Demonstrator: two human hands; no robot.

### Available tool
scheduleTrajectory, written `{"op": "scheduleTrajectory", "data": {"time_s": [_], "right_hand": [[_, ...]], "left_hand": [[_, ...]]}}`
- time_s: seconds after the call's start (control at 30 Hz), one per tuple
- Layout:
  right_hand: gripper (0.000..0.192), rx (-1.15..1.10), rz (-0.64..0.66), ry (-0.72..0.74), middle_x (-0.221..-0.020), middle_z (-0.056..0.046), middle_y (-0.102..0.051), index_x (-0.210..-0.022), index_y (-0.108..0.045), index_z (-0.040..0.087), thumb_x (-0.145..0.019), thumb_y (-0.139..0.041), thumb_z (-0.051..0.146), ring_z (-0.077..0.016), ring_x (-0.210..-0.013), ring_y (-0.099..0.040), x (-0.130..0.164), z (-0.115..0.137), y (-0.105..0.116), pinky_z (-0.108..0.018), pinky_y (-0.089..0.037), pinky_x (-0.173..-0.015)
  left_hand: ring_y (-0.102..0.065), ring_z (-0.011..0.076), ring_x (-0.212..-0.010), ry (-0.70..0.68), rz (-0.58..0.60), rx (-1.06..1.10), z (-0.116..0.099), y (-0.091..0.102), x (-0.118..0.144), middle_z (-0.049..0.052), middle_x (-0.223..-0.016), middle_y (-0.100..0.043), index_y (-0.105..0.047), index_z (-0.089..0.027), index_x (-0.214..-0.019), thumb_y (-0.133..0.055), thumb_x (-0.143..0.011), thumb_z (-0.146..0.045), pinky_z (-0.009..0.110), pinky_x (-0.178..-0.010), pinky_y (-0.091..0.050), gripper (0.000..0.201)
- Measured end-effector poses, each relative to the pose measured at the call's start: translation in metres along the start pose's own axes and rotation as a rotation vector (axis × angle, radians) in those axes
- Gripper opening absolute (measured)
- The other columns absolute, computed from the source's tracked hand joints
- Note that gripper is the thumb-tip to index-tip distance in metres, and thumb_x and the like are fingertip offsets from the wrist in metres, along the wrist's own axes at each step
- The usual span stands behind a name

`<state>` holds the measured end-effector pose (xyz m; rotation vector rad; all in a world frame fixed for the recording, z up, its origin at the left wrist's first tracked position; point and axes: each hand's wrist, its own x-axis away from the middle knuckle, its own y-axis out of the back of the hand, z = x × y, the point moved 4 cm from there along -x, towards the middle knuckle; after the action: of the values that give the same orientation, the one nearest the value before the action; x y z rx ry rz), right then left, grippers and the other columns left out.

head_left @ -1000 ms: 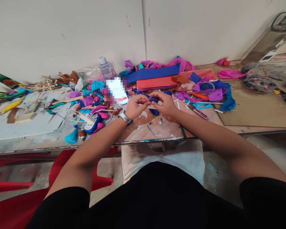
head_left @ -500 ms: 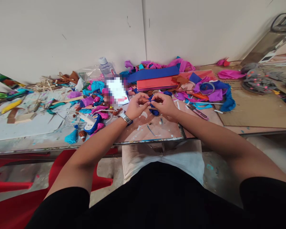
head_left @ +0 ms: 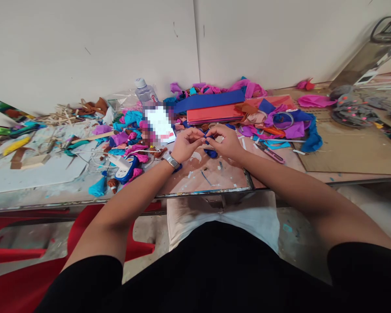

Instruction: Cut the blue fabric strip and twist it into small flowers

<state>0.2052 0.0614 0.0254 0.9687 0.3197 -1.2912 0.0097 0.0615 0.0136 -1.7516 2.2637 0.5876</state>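
Observation:
Over the table, my left hand [head_left: 188,144] and my right hand [head_left: 224,141] meet at the fingertips. Pinched between them is a small piece of dark blue crepe paper [head_left: 207,138], mostly covered by the fingers. Another dark blue scrap [head_left: 211,153] lies on the table just below the hands. A pale curved sliver [head_left: 196,157] rests beside it. Behind my hands sit a stack of folded red paper [head_left: 215,115] and a blue strip of paper [head_left: 211,101].
A lit phone [head_left: 159,124], partly blurred, leans near a clear bottle [head_left: 146,92]. A blue and white power strip [head_left: 127,169] is at left. Tape roll [head_left: 283,120] and pink cutter [head_left: 273,154] lie at right, near cardboard [head_left: 352,150]. Crumpled coloured paper surrounds them.
The blue paper between my fingertips shows less than before, and a gap now separates it from the scrap below. My hands have barely shifted.

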Motion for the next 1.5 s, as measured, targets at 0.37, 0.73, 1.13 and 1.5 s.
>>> {"op": "scheduleTrajectory", "data": {"time_s": [0.37, 0.73, 1.13, 1.5], "right_hand": [[0.014, -0.133, -0.012, -0.118, -0.095, -0.004, -0.077, -0.097, -0.077, 0.022, -0.092, -0.074, 0.035, -0.0215, -0.084, -0.07, 0.003, 0.0, -0.002, -0.036, -0.055, -0.078], [0.018, -0.083, -0.033, -0.142, -0.091, -0.006, -0.077, -0.089, -0.081, 0.021, -0.087, -0.079, 0.039, -0.0214, -0.082, -0.069, 0.002, -0.007, -0.001, -0.035, -0.055, -0.072], [0.02, 0.185, -0.022, 0.146, -0.105, -0.008, -0.079, -0.104, -0.087, 0.027, -0.099, -0.073, 0.041, -0.0292, -0.104, -0.071, 0.001, 0.008, 0.003, -0.049, -0.056, -0.097], [0.017, 0.194, -0.034, 0.189, -0.104, -0.007, -0.077, -0.103, -0.089, 0.029, -0.098, -0.072, 0.032, -0.0285, -0.101, -0.069, 0.003, 0.003, 0.001, -0.05, -0.053, -0.094]], "left_hand": [[-0.073, 0.0159, -0.077, 0.012, 0.006, 0.005, 0.0, -0.003, -0.002, 0.006, -0.089, -0.081, -0.081, -0.017, -0.096, -0.093, -0.077, -0.065, 0.03, -0.076, -0.057, 0.053], [-0.07, 0.0165, -0.072, 0.01, -0.039, -0.085, -0.001, 0.0, -0.001, 0.007, -0.084, -0.08, -0.081, -0.017, -0.089, -0.092, -0.077, -0.067, 0.03, -0.07, -0.054, 0.052], [-0.067, 0.0159, -0.069, 0.081, -0.114, -0.084, -0.003, 0.004, 0.0, 0.007, -0.079, -0.08, -0.084, -0.017, -0.086, -0.092, -0.076, -0.058, 0.029, -0.067, -0.053, 0.043], [-0.069, 0.0156, -0.067, 0.143, -0.123, -0.029, 0.003, 0.004, -0.001, 0.006, -0.08, -0.081, -0.086, -0.017, -0.091, -0.095, -0.071, -0.06, 0.031, -0.069, -0.056, 0.048]]}}
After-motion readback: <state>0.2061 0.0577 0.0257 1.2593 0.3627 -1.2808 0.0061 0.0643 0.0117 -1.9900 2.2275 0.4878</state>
